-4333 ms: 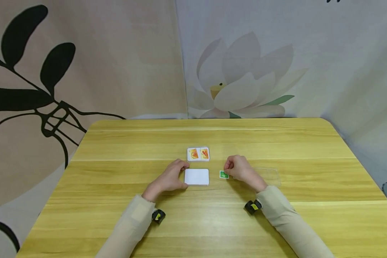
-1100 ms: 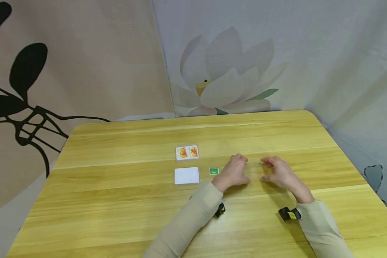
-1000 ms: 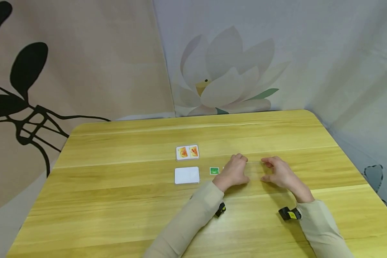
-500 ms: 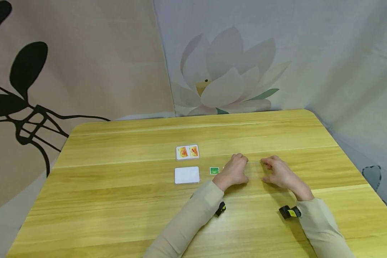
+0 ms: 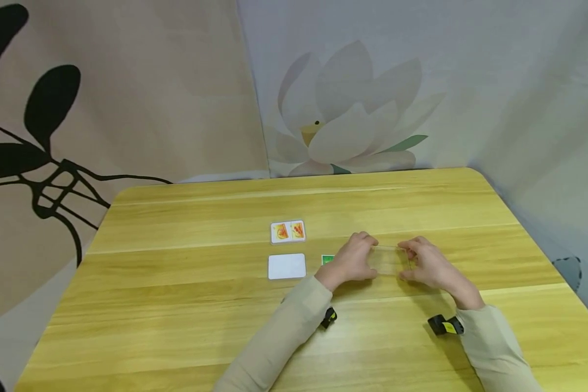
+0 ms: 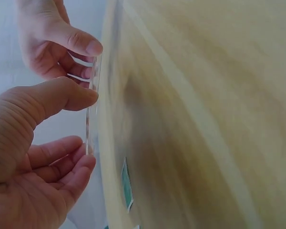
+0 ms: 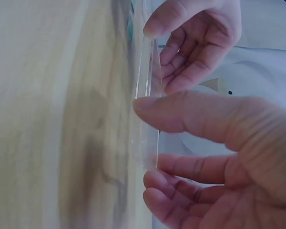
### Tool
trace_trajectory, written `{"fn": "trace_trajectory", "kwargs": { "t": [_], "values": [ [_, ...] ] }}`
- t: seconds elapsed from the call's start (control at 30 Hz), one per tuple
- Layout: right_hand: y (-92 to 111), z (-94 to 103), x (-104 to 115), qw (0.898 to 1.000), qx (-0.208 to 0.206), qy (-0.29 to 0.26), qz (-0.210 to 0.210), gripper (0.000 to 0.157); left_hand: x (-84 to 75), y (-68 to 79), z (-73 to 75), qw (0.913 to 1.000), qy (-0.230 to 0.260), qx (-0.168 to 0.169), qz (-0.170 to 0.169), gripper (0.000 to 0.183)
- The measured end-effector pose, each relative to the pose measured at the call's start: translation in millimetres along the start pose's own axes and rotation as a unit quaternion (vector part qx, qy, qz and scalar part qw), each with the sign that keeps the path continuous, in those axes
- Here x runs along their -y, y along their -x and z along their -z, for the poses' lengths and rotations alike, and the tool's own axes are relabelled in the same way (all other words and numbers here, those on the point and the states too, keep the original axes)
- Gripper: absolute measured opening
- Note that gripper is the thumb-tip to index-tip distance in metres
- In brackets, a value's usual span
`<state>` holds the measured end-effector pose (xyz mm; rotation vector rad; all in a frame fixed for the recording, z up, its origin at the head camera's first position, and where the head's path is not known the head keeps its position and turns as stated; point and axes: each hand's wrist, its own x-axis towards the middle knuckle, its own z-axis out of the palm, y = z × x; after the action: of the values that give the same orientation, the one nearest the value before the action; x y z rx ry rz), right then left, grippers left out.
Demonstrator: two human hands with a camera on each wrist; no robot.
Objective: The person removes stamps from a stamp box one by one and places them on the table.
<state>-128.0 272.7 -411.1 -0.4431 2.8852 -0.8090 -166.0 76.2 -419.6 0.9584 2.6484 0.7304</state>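
Observation:
Both hands hold a thin clear plastic plate by its two ends at the right of the table's middle. My left hand grips the left end, thumb on the near edge and fingers on the far edge. The right end is gripped the same way by my right hand. In the left wrist view the plate stands apart from the tabletop. A small green picture card lies partly hidden behind my left hand; the left wrist view shows a green card on the table below.
Left of the hands lies a blank white card in a clear case. Behind it is a card with two orange pictures. The wooden table ends at a printed curtain.
Earlier my left hand was at the white card and my right at the green card. Both then moved right to the clear plate; over the last half second it has risen a little.

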Motion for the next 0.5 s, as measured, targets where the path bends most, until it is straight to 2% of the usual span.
{"fn": "trace_trajectory", "kwargs": {
  "t": [0.3, 0.5],
  "values": [
    [-3.1, 1.2, 8.4, 1.000, -0.006, -0.004, 0.014, 0.058, 6.6, 9.7, 10.2, 0.9997, 0.022, -0.004, -0.003, 0.063],
    [-6.1, 0.1, 15.2, 0.999, -0.017, -0.008, 0.042, 0.057, 13.6, 17.9, 17.9, 0.9994, 0.028, -0.013, -0.013, 0.062]
  ]
}}
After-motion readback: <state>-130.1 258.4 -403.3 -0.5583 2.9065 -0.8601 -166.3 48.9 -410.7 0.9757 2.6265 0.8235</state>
